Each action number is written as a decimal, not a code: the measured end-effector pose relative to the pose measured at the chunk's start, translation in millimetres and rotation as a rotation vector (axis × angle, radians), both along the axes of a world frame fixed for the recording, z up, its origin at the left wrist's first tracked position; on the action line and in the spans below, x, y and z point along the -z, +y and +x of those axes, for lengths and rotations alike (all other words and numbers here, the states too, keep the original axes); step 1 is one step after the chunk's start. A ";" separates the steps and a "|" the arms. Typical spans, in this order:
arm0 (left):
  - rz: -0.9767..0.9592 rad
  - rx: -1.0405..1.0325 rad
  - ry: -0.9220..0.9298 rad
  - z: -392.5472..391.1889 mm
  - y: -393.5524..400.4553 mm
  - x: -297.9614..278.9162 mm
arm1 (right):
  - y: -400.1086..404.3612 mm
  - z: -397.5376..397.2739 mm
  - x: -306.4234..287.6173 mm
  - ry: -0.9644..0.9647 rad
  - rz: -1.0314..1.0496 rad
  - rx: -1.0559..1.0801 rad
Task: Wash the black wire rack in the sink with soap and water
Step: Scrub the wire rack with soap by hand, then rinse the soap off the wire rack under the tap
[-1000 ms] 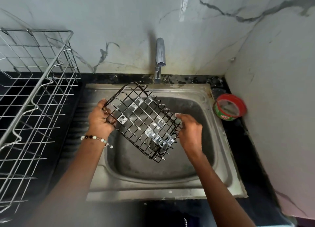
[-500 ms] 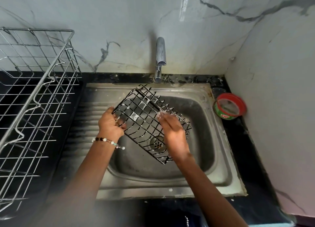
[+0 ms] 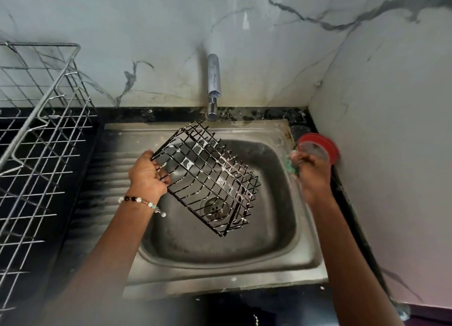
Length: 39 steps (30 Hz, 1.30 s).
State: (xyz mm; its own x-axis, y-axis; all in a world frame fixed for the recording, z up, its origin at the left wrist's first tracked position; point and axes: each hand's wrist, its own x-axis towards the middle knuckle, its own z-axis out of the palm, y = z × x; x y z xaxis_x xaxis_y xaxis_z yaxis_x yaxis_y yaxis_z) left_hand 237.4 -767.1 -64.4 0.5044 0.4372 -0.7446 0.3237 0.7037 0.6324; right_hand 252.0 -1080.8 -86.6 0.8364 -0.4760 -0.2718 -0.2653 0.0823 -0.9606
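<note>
Head view: the rack (image 3: pixel 208 179), soap-flecked, is gripped by the left hand (image 3: pixel 146 176) above the sink (image 3: pixel 281 252). The right hand (image 3: pixel 314 176) has been withdrawn to three o'clock, clenched on what is probably a scrubber (image 3: pixel 292 167) beside the soap tub (image 3: pixel 325 144); more soap seems wanted.

L hand (image 3: pixel 146 176) holds soapy rack (image 3: pixel 208 176) over sink (image 3: pixel 303 252).

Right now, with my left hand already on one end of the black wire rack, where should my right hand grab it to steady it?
Probably take the black wire rack at its free lower end, coming from the right. It hangs tilted over the sink, held only by the left hand at its upper left corner. The open grid lets fingers hook around the wires. The right hand already holds something green, so it may need emptying first.
</note>
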 end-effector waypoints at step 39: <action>0.385 0.831 0.021 78.1 9.6 -4.2 | 72.5 22.4 24.1 0.115 -0.074 -0.900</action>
